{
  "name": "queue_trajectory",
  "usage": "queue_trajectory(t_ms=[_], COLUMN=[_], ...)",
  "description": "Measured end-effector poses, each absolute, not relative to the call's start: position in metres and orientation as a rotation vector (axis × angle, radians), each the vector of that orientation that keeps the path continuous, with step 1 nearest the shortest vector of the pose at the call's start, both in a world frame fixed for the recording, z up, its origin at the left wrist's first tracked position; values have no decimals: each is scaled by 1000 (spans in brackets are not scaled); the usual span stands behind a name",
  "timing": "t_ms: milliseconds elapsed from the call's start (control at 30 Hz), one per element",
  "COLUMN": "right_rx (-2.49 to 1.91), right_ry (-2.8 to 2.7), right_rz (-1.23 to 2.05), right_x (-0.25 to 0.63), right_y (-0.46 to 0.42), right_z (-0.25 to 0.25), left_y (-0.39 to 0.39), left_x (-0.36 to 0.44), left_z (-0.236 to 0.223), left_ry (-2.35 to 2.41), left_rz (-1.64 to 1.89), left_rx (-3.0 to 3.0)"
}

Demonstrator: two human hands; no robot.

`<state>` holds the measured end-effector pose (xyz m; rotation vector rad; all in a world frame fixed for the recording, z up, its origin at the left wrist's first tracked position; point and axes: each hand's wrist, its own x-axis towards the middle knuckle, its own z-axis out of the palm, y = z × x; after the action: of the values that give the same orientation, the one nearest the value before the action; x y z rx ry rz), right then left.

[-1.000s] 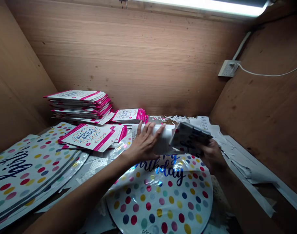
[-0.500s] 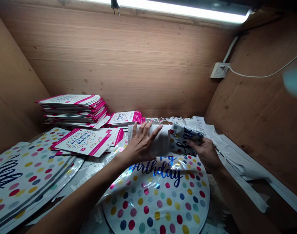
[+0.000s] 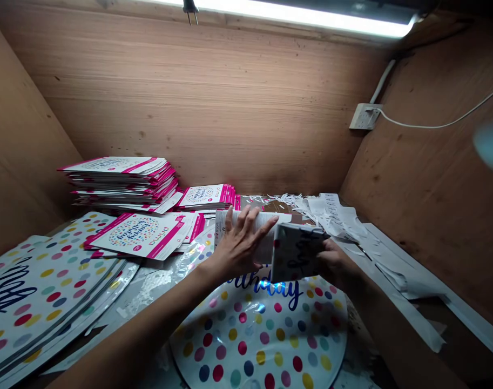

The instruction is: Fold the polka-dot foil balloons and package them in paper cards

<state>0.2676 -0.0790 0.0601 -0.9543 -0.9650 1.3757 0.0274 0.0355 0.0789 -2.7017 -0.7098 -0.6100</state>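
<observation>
My left hand (image 3: pixel 240 240) spans a white printed paper sleeve (image 3: pixel 266 249), its fingers across the top and the thumb at the near edge. In my right hand (image 3: pixel 338 265) is a folded foil balloon (image 3: pixel 297 254), white with dots and dark lettering. The folded balloon is tilted and overlaps the sleeve's right end from this view; I cannot tell whether they touch. Beneath both hands lies a flat round foil balloon (image 3: pixel 256 329) with coloured dots and blue "birthday" lettering. The hands and sleeve hide its upper part.
Pink-edged printed sleeves form a tall stack (image 3: pixel 119 183) and a smaller pile (image 3: pixel 206 197) at the back left, with loose sleeves (image 3: pixel 136 235) in front. Flat dotted balloons (image 3: pixel 52 281) are piled at left. White paper strips (image 3: pixel 376 254) litter the right. A socket (image 3: pixel 364 116) is on the right wall.
The folded balloon in my right hand has swung, moving left and nearer to me over the last half second. My left hand and the sleeve have shifted slightly right and down.
</observation>
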Motion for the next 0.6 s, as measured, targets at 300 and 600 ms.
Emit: queue_trajectory(t_ms=[300, 600], right_rx=[-1023, -997], right_ry=[-1404, -887], right_rz=[1508, 1021], right_x=[248, 273], right_y=[-79, -72], right_z=[56, 62], left_y=[21, 47], left_x=[29, 22], left_z=[74, 77], left_ry=[-603, -864], left_rz=[-471, -661], left_rx=[-2728, -2701])
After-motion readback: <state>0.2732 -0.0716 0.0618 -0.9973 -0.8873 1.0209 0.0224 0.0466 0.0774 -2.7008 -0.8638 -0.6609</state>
